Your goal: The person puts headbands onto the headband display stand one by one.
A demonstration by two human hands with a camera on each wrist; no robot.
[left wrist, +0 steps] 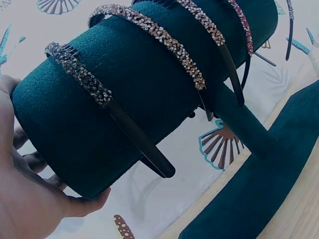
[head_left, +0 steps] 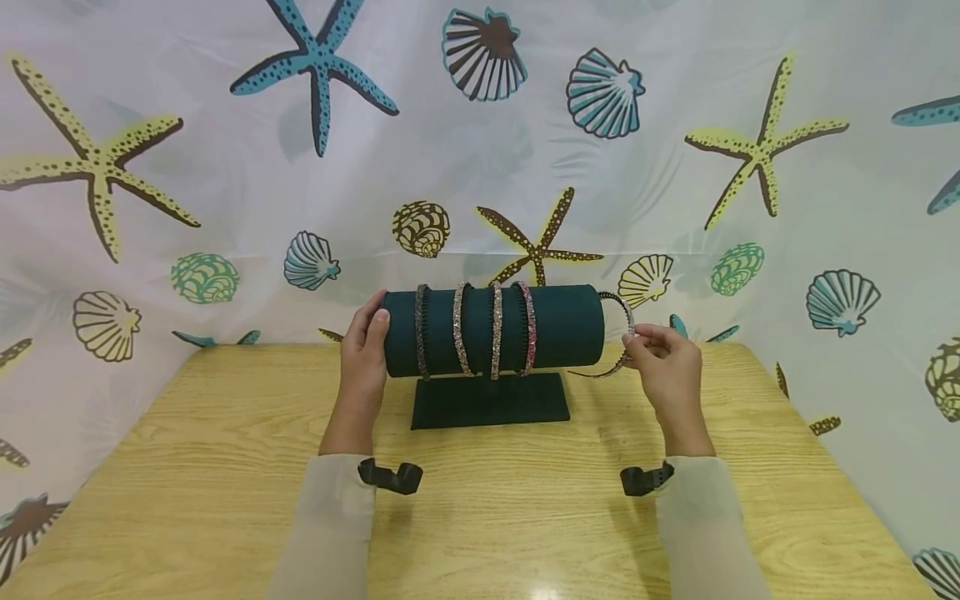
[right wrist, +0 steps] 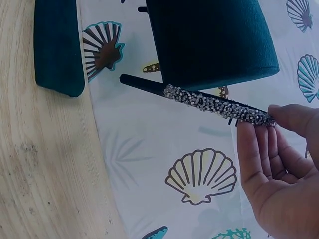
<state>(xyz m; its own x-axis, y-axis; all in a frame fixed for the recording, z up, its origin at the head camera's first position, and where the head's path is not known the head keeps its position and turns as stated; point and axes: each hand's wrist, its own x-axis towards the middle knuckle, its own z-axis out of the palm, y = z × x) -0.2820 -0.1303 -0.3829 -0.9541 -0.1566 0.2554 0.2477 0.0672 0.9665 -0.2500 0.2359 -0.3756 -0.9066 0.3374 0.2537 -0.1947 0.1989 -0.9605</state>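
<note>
A dark teal headband stand, a fabric-covered roll on a flat base, stands on the table. My left hand grips the roll's left end, thumb at the front and fingers around the back. Several glittery headbands sit around the roll: a dark grey one nearest that hand, two champagne ones further along, then a pink one. Just off the right end, my right hand pinches a silver-stoned headband between thumb and fingers. Its black tip extends below the roll in the head view.
The wooden table stretches out in front of the stand's base. A white cloth printed with shells and starfish hangs behind and at both sides. Each sleeve carries a black wrist camera mount.
</note>
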